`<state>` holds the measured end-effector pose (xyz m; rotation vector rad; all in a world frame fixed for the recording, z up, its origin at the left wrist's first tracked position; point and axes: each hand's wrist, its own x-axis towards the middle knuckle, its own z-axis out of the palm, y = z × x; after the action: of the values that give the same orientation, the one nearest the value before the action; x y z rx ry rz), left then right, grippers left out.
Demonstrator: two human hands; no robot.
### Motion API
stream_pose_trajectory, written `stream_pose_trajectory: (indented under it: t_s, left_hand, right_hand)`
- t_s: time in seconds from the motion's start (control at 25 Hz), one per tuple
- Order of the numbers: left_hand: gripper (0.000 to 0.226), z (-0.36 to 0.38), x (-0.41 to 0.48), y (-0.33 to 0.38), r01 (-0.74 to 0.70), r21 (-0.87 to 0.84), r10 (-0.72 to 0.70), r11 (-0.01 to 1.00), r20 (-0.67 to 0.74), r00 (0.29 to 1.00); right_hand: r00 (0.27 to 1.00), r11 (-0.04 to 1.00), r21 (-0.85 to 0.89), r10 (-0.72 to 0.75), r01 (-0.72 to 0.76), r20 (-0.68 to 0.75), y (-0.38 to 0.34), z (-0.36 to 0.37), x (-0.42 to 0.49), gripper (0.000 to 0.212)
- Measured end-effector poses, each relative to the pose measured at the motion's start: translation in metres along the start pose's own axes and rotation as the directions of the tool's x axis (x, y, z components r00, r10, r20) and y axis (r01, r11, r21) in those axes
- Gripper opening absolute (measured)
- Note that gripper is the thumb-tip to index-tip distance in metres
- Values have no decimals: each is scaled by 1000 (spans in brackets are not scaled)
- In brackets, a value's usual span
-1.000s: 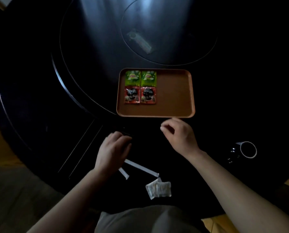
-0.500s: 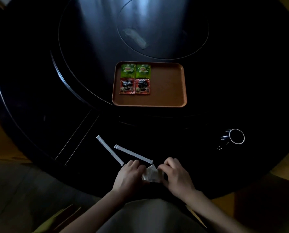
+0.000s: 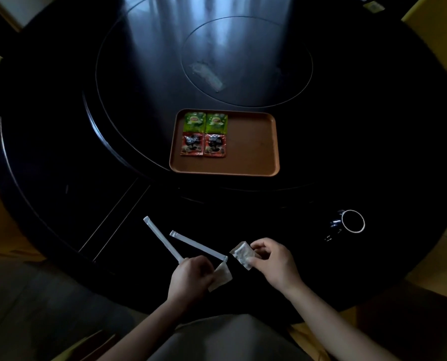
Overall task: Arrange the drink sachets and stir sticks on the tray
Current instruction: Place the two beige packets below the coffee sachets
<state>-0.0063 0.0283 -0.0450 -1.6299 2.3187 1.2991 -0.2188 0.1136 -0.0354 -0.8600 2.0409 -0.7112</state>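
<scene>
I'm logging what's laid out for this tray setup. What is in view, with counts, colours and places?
green sachets: 2, green, tray's far-left corner, side by side
red sachets: 2, red, just nearer than the green pair
tray: 1, brown, table centre
stir sticks: 2, white wrapped, on the table in front of the left hand
white sachets: 2, white, one in each hand
mug: 1, dark with a white rim, table's right
table: 1, black, round
left hand: holding a white sachet
right hand: holding a white sachet
</scene>
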Motion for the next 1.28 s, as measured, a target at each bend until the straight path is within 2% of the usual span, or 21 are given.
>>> stream_pose_trajectory:
  t_s: [0.08,0.2,0.32,0.44,0.56,0.64,0.76,0.84,0.92,1.0,1.08,1.16,1.24,1.28]
  left_hand:
    - [14,-12,-2,-1,66,-117,-65,991,10,998]
    - [8,-31,-6,5,117,-275,-118,954,13,993]
    - [6,-47,-12,16,155,-445,-180,882,-15,984]
    - [2,-58,-4,29,194,-554,-242,809,-14,970]
    - [3,-92,31,32,174,-667,-269,724,-41,962]
    - [3,-103,40,36,147,-677,-281,721,-92,955]
    - [5,-119,65,43,59,-608,-250,791,-233,940]
    - [4,-135,96,51,-42,-531,-164,846,-333,928]
    - [5,-146,128,56,-173,-379,-12,909,-438,899]
    - [7,-149,155,58,-341,-157,222,927,-503,835]
    - [5,-149,174,55,-461,130,467,878,-440,767]
    - [15,-147,185,48,-508,420,638,752,-268,722]
    - [26,-144,189,34,-535,588,717,606,-115,687]
    - [29,-144,187,28,-539,619,726,571,-74,684]
  right_hand:
    - [1000,1000,15,-15,14,25,-8,-3,7,21]
    - [999,998,45,-39,38,16,-22,-4,15,16]
    - [999,989,147,-32,30,11,-33,-5,17,10]
    - [1000,984,175,-11,9,11,-47,-7,25,9]
    - [999,979,200,-22,27,-27,-79,-6,56,7]
    - [999,983,180,-19,24,-28,-87,-9,61,7]
    - [999,988,151,-14,18,-29,-96,-19,79,7]
    - [995,994,85,-66,72,-75,-112,-29,102,10]
    - [976,986,-45,-163,158,-144,-129,-38,126,7]
    - [930,942,-211,-303,260,-208,-141,-40,147,9]
    - [874,881,-341,-420,328,-244,-145,-40,164,13]
    - [832,826,-436,-494,358,-251,-141,-39,176,16]
    - [831,785,-483,-525,388,-186,-129,-34,177,18]
    - [836,771,-489,-531,409,-139,-121,-32,175,18]
